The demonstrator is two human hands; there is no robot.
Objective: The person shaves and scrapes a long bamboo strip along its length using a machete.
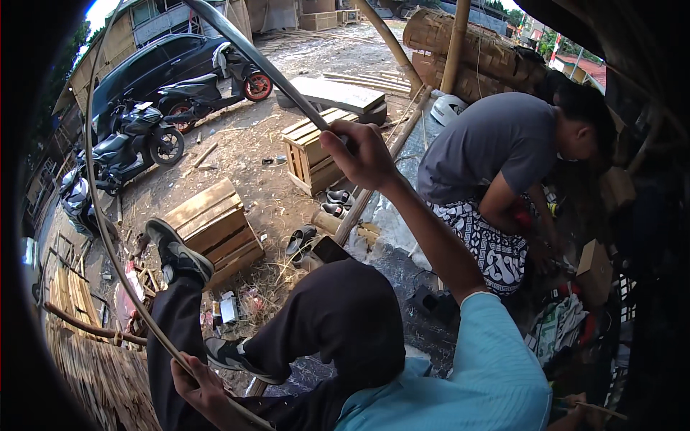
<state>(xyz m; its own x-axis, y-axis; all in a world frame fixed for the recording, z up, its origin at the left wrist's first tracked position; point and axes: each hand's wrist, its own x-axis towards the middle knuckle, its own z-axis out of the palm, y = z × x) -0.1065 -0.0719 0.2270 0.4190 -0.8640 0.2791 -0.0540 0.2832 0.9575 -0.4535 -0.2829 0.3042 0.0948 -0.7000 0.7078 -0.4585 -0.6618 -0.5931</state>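
Note:
A long thin bamboo strip [100,215] bends in a wide arc from the lower middle, up the left side and over the top. My right hand [359,151] is raised at arm's length and grips the strip's upper part. My left hand [198,384] holds the strip's lower end beside my dark trouser leg [338,316]. My shoe [176,251] rests near a wooden crate [212,223].
Another person in a grey shirt [496,140] crouches at the right, working low. A second slatted crate [313,154], sandals [302,238], parked motorbikes [133,144], a dark car [151,65] and bamboo poles [374,187] stand around. Split bamboo [93,359] lies at the lower left.

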